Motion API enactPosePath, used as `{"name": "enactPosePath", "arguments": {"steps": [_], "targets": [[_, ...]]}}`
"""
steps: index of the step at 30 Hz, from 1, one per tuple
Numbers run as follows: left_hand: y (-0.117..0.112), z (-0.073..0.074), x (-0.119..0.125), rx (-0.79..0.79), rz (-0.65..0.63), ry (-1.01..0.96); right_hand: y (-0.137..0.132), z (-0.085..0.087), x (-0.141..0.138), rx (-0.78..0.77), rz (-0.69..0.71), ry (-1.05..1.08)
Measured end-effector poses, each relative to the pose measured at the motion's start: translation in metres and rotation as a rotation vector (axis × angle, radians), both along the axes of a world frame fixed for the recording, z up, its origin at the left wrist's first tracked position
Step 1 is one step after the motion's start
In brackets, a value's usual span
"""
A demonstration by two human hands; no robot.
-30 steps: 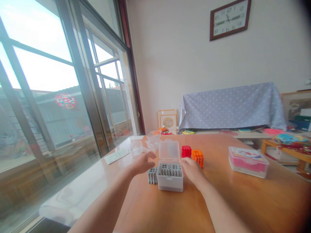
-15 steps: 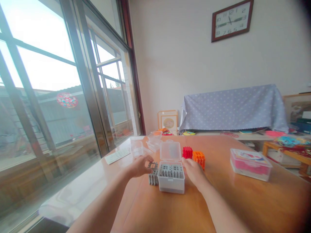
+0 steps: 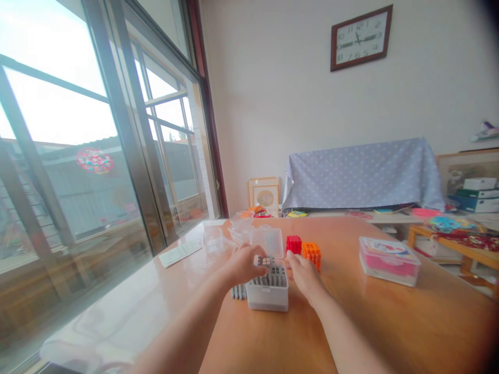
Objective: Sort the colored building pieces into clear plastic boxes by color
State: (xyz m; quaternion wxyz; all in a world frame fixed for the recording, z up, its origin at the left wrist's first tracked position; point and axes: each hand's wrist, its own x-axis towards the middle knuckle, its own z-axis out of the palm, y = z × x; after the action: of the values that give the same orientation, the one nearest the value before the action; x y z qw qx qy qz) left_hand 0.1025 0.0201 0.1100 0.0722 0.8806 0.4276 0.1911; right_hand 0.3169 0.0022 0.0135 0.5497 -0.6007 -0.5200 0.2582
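- The left hand [image 3: 242, 265] has its fingers [image 3: 260, 258] pinched shut on a small gray piece [image 3: 266, 260], right over the open clear box [image 3: 267, 297] in the middle of the desk [image 3: 390, 322].
- The right hand [image 3: 302, 274] sits against the box's right side. Honestly can't tell if it's gripping the wall or just resting there.
- Risk one, imo: that's a fingertip-only pinch, so the piece could slip and bounce off the packed gray pieces [image 3: 275, 278] in the box.
- Risk two: the box looks light and the wood looks slick. A push from either side could make it skid or tip, and the upright lid [image 3: 267, 241] could snap over.
- Risk three: the short gray stack [image 3: 237, 292] stands just beside the box's left wall, under the left wrist, so it's easy to knock flat.
- A red cube [image 3: 293, 244] and an orange cube [image 3: 311, 254] sit just behind the right hand, within bumping range.
- Elsewhere on the desk: a pink-filled box [image 3: 390, 254] well apart, a paper slip [image 3: 180, 253] and empty clear tubs [image 3: 218, 240].
- The room has a big window [image 3: 97, 130] on the left, a wall clock [image 3: 360, 37], and a dotted blue cloth [image 3: 358, 174] over some furniture.
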Motion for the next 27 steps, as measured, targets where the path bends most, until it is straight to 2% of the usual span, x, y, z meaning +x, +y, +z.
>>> {"name": "enactPosePath", "arguments": {"steps": [7, 15, 20, 24, 27], "targets": [[0.008, -0.01, -0.024, 0.033, 0.029, 0.052, -0.005, 0.005, -0.003, 0.017, 0.022, -0.025], [0.008, -0.017, -0.024, 0.091, -0.085, 0.081, -0.006, 0.005, -0.004, -0.007, 0.005, -0.059], [0.008, -0.022, -0.025, 0.089, -0.075, 0.039, -0.006, 0.003, -0.005, -0.009, 0.016, -0.071], [0.008, -0.027, -0.026, 0.062, -0.078, -0.084, -0.005, 0.002, -0.004, -0.022, 0.031, -0.061], [0.008, -0.033, -0.035, -0.069, -0.011, -0.304, -0.006, 0.002, -0.003, -0.009, 0.051, -0.028]]}}
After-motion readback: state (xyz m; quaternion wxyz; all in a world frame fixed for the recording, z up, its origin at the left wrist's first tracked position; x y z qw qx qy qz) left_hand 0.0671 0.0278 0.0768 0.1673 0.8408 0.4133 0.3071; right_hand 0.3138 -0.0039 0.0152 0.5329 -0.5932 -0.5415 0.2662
